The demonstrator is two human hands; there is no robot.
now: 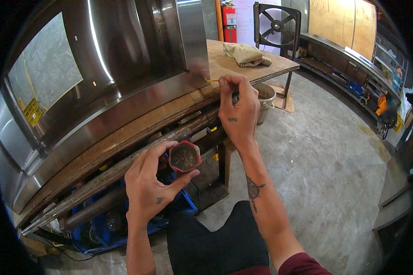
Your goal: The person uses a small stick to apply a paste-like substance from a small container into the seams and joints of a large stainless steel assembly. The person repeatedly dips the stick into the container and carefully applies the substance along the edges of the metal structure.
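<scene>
My left hand (147,183) is closed around a small reddish cup (185,156), tilted so its mouth faces me. The inside of the cup looks dark and stained; whether it holds liquid I cannot tell. Between the thumb and fingers of my right hand (239,110) is a thin yellowish stick (213,81). Its tip reaches the lower right corner of a large shiny steel frame (198,64), at or very close to the metal. The tip is too small to make out clearly. This steelwork stands on a wooden table (158,117).
A crumpled beige cloth (245,55) lies at the table's far end. Beyond my right hand stands a pale bucket (266,98). Metal pipes (170,137) run beneath the tabletop, above a blue crate (92,233). Farther back are a black fan (277,26) and a fire extinguisher (229,23).
</scene>
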